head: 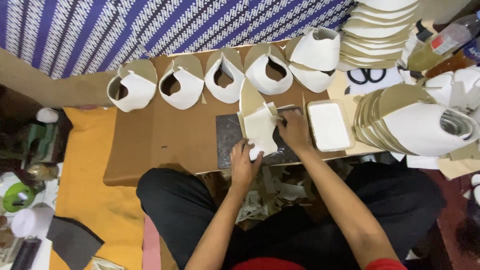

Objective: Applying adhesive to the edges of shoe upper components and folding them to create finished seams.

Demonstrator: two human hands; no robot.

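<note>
A white and tan shoe-upper piece [261,125] lies on a dark grey slab [229,136] on the brown work board [165,140]. My left hand [243,162] presses the piece's lower edge against the slab. My right hand [294,129] rests on the piece's right side, fingers closed around a small tool that I cannot make out. Several finished white uppers [186,85] stand in a row along the board's far edge.
A shallow tray of white paste [328,125] sits right of the slab. Stacks of cut pieces [410,120] fill the right side, with black scissors [366,75] and a plastic bottle [440,45] behind. Offcuts [270,192] lie between my knees. Patterned blue cloth [150,25] hangs behind.
</note>
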